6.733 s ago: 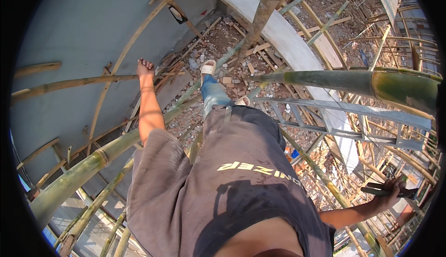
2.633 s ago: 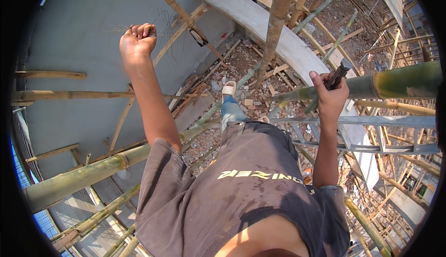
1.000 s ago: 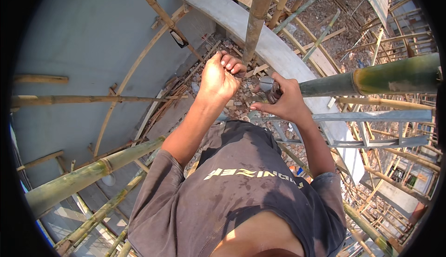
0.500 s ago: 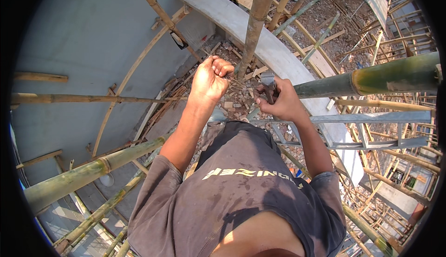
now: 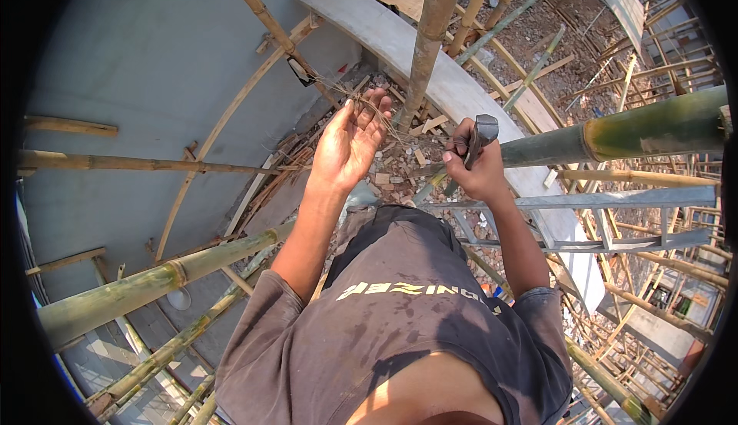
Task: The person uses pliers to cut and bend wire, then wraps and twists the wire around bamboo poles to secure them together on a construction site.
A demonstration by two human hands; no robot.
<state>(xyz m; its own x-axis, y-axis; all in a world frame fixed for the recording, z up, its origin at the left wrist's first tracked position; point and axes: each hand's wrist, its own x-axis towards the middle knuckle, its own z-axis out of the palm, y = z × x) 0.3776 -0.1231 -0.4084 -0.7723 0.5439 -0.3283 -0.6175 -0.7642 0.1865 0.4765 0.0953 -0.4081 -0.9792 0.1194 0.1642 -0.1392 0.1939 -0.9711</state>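
My left hand (image 5: 350,144) is raised with its palm turned up and its fingers loosely bent. A bundle of thin, brownish wire strands (image 5: 361,101) lies across its fingers by the thumb, with loose ends sticking out both ways. My right hand (image 5: 478,165) is closed around a hammer (image 5: 486,127), its dark metal head showing above the fist; most of the handle is hidden. Between and beyond the hands rises an upright bamboo pole (image 5: 430,33). A thick green bamboo pole (image 5: 653,129) runs off to the right from behind my right hand.
A grey wall (image 5: 138,64) stands on the left, with thin bamboo before it. A long pale plank (image 5: 400,37) curves past the upright pole. A metal ladder-like frame (image 5: 615,198) lies to the right. Another bamboo pole (image 5: 123,290) crosses at left. Rubble (image 5: 396,183) covers the ground below.
My left hand has opened from a near fist, showing its palm and the strands across the fingers. My right hand has moved right with the hammer and turned its head upward.
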